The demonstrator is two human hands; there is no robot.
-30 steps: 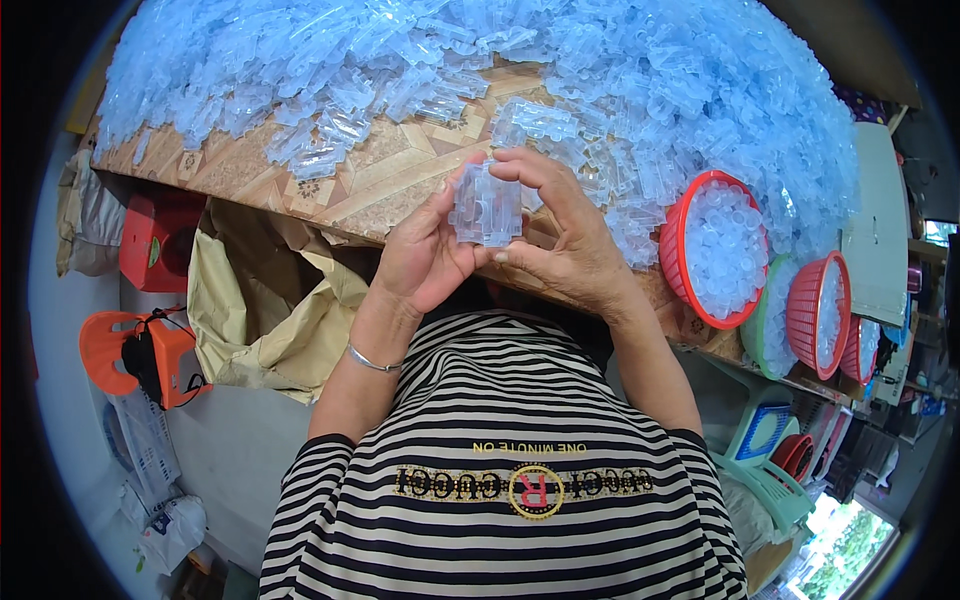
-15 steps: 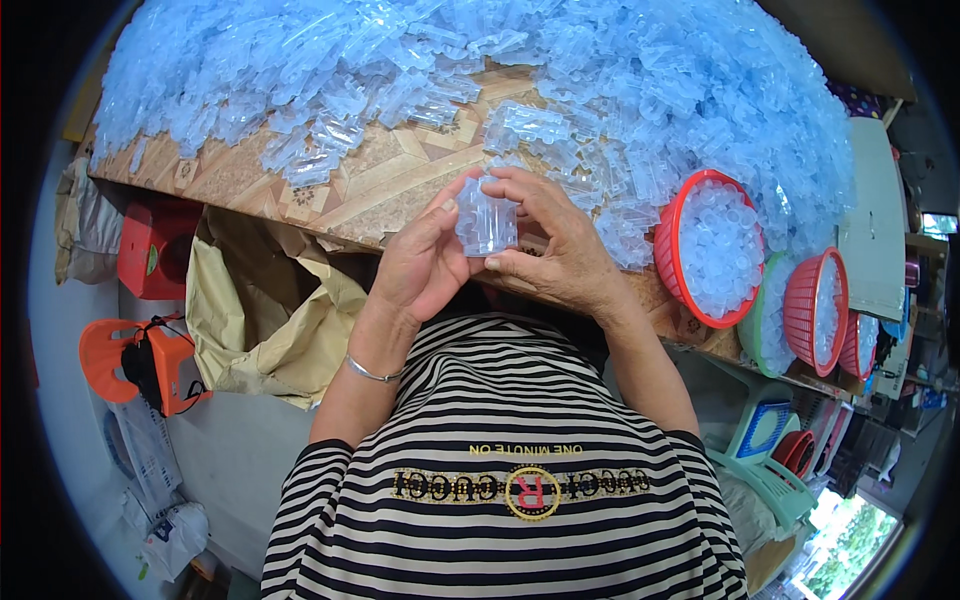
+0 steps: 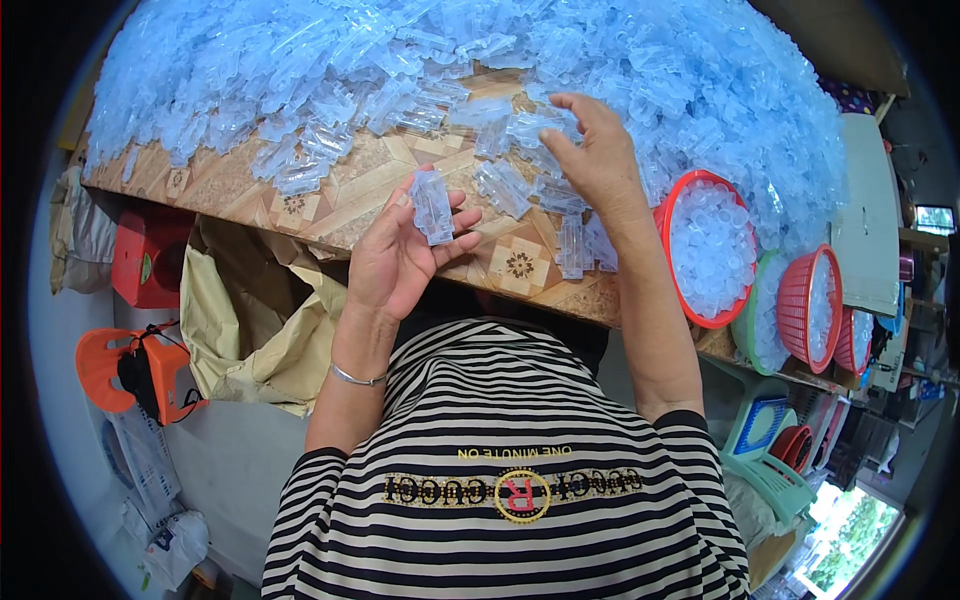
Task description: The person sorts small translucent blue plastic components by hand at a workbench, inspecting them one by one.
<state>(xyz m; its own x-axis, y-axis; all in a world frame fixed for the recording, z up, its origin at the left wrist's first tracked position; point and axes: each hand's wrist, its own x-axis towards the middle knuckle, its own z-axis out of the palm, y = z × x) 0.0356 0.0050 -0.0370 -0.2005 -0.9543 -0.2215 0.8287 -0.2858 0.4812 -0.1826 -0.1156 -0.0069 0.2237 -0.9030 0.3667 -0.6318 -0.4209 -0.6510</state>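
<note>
A clear, ribbed plastic piece point(image 3: 432, 208) lies along the fingers of my left hand point(image 3: 392, 258), which is palm up at the table's near edge, with the thumb closed on it. My right hand point(image 3: 600, 160) is out over the table, a little farther away and to the right. Its thumb and fingers are apart, and nothing shows between them. Loose clear plastic pieces point(image 3: 502, 188) of the same kind lie just left of this hand and under it. Behind them a large heap of such pieces point(image 3: 300, 70) covers the far part of the patterned table point(image 3: 345, 205).
A red basket point(image 3: 667, 245) full of small clear plastic parts stands right of my right forearm. Farther right are a green basket point(image 3: 742, 325) and another red basket point(image 3: 797, 305). An opened brown paper bag point(image 3: 225, 340) hangs below the table's left front edge, beside a red container point(image 3: 145, 255).
Both hands were together around clear plastic pieces. The right hand has let go and moved away over the loose pieces; the left has drawn left, keeping one piece.
</note>
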